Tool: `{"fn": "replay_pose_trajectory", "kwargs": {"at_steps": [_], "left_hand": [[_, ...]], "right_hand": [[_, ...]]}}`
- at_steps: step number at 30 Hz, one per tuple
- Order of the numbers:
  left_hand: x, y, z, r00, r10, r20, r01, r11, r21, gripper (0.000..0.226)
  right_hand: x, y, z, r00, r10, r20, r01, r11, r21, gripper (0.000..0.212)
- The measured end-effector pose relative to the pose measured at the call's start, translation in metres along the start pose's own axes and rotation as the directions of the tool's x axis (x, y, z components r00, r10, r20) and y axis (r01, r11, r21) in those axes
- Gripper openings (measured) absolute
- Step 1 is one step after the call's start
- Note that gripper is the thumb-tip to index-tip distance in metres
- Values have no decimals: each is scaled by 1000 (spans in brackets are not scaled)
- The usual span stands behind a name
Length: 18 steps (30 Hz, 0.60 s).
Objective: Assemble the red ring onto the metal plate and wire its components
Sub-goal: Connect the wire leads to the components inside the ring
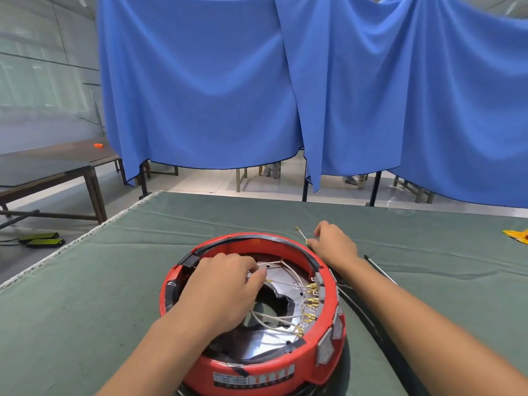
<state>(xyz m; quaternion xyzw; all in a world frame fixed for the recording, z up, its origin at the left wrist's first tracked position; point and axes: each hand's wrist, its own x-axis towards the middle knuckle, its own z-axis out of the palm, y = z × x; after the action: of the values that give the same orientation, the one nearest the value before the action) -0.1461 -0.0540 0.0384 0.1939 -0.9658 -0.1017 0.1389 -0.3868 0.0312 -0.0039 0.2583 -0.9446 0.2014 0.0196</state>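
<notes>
The red ring (pixel 251 367) sits on the green table cloth around a shiny metal plate (pixel 257 345). Several white wires with gold terminals (pixel 310 305) run along its right inner wall. My left hand (pixel 220 284) reaches inside the ring and pinches a white wire with a gold terminal near the plate's upper part. My right hand (pixel 333 241) rests on the cloth just behind the ring's right rim and pinches a loose wire (pixel 301 234) with a gold tip that points up and left.
A thin black tool (pixel 377 267) lies on the cloth right of my right forearm. A yellow object (pixel 517 235) sits at the far right edge. Blue curtains (pixel 285 81) hang behind the table; a dark bench (pixel 57 167) stands to the left.
</notes>
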Motion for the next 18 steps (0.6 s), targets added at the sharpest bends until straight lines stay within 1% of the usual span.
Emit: {"fn": "replay_pose_trajectory", "kwargs": {"at_steps": [1,2,3,4,7,9,11,14,16,18], "left_hand": [[-1,1,0,1000,2,1,-2,1000,2,37],[-1,1,-1,1000,3,3,-3,1000,2,37],[-2,1,-1,1000,4,3,-4,1000,-1,37],[-2,1,-1,1000,2,2,-2,1000,-5,37],[0,1,-1,1000,-5,1,5,1000,-7,35],[0,1,-1,1000,-10,1,10,1000,-3,35],[0,2,-1,1000,-15,3,15,1000,-2,35],[1,1,-1,1000,-22,2,22,1000,-4,35],[1,1,-1,1000,-18,1,18,1000,-5,35],[1,1,-1,1000,-22,-8,22,1000,-22,35]], "right_hand": [[-1,0,1,999,-42,30,43,998,-41,32],[0,-1,3,996,-72,59,77,993,-91,38],[1,-3,4,993,-94,68,102,987,-127,38],[1,-4,5,993,-104,56,110,985,-131,35],[2,-3,7,993,-109,-51,107,993,-41,23],[-1,-2,8,989,-105,-100,103,994,-20,17],[-4,-4,6,990,-103,-99,96,993,-75,19],[-7,-10,0,996,-80,-45,71,984,-164,19],[-13,-9,-4,999,-37,-22,35,994,-107,26],[-21,-5,-10,999,-13,-51,16,998,60,26]]}}
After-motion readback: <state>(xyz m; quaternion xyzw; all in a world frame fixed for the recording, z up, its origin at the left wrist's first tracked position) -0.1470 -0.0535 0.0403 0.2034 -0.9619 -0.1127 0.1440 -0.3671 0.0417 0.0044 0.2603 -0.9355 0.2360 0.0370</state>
